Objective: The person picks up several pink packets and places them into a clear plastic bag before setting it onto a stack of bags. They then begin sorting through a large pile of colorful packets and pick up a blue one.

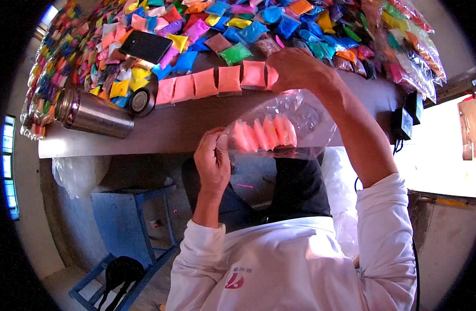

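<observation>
My left hand pinches the left edge of a clear plastic bag at the table's front edge. Inside the bag several pink packets stand side by side. Beyond it, a row of flat pink packets lies across the table. My right hand is at the right end of this row, with its fingers closed on a pink packet; the hand partly hides that packet and its own fingertips.
A large heap of small colourful packets covers the back of the table. A black phone lies on it. At the left are a steel flask on its side and a round lid. Black adapters sit at the right edge; a blue stool stands below.
</observation>
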The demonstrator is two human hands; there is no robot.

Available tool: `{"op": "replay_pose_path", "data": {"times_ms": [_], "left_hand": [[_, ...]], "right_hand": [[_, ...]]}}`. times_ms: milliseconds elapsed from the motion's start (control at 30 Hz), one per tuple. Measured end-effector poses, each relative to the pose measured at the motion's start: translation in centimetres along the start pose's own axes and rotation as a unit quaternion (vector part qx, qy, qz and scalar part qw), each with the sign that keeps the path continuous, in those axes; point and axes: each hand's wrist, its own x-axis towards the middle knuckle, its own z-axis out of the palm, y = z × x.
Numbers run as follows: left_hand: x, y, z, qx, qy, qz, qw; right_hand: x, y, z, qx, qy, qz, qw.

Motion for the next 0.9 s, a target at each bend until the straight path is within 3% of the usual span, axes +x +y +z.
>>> {"op": "replay_pose_path", "data": {"times_ms": [33,100,167,300,400,467,567,600,667,733,800,833,900], "left_hand": [[0.0,0.1,0.1,-0.005,0.006,0.008,1.000],[-0.1,0.1,0.1,-0.011,0.010,0.016,1.000],[-0.1,0.1,0.1,-0.017,-0.002,-0.017,1.000],[-0.3,-0.1,0.1,-0.017,-0.005,-0.021,1.000],[0.0,0.3,0.0,-0.004,0.005,-0.001,1.000],[0.0,0.1,0.0,-0.002,0.002,0.014,1.000],[-0.2,0.0,0.2,-0.010,0.004,-0.001,1.000],[-0.1,0.1,0.3,-0.010,0.002,0.000,1.000],[0.0,0.3,0.1,0.002,0.002,0.004,1.000],[-0.2,-0.2,0.1,-0.002,0.001,0.001,1.000],[-0.3,-0.4,0.4,-0.013,0.000,0.001,1.000],[-0.2,-0.4,0.4,-0.016,0.003,0.009,1.000],[-0.3,-0.2,0.4,-0.020,0.003,0.019,1.000]], "right_hand": [[-0.2,-0.2,-0.6,0.001,0.000,-0.001,1.000],[-0.6,-0.3,-1.1,0.032,0.097,-0.023,0.994],[0.3,-0.6,-1.2,0.038,0.080,-0.010,0.996],[1.9,-1.3,0.0,0.042,0.138,-0.012,0.989],[3.3,-1.3,2.1,0.022,0.087,-0.047,0.995],[3.7,-1.2,3.2,0.008,0.185,-0.100,0.978],[3.6,-1.1,3.3,0.030,0.184,-0.113,0.976],[3.3,-1.1,2.9,0.030,0.184,-0.110,0.976],[2.2,-1.4,0.6,0.023,0.220,-0.019,0.975],[-0.8,-1.2,-2.6,0.146,0.281,0.016,0.948],[-4.6,0.1,-4.4,0.185,0.422,-0.040,0.887],[-7.0,0.0,-4.8,0.183,0.420,-0.036,0.888],[-11.6,-1.2,-4.9,0.431,0.358,0.045,0.828]]}}
